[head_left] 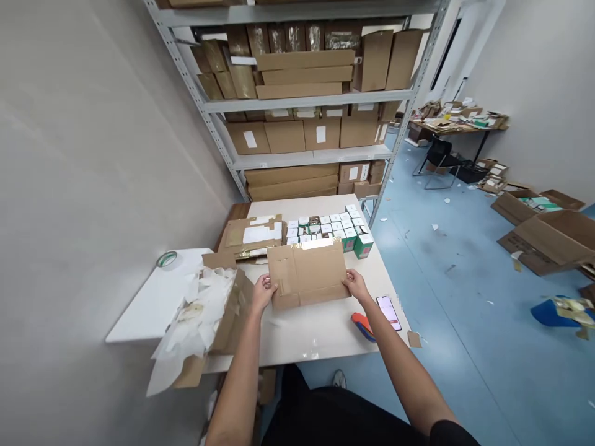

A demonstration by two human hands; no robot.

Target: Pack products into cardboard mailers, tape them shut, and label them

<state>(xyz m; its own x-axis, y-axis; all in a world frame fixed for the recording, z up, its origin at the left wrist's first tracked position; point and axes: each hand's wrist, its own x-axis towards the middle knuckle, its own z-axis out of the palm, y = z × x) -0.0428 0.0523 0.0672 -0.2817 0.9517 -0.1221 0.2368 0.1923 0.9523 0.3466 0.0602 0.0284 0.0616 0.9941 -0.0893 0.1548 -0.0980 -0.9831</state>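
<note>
At centre the cardboard (316, 269) is matt; crumpled paper (204, 300) lies at eight o'clock, a glossy phone screen (388, 313) at four, smooth floor (441, 254) at three, smooth metal shelving (307, 103) at twelve.

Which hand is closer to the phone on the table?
Right. The right hand holds the cardboard by its right edge, left of the phone; the left hand holds the opposite edge, much farther left.
</note>
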